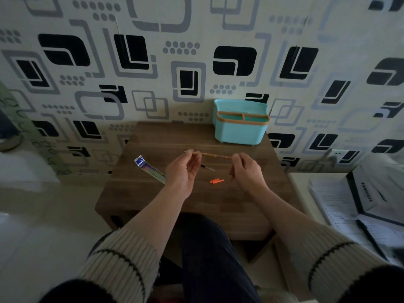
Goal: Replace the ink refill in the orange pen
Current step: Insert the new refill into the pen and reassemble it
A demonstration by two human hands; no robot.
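The orange pen barrel is held level above the small wooden table. My left hand pinches its left end, where a thin tip sticks out. My right hand grips its right end. A thin refill with a dark end lies on the table below the barrel, partly behind my left hand. An orange pen cap lies on the table between my hands. A blue and white refill packet lies to the left, its lower end hidden by my left wrist.
A light blue organiser box with an orange rim stands at the table's back right, against the patterned wall. Papers and a black-edged box lie on a surface to the right. My legs are below the table's front edge.
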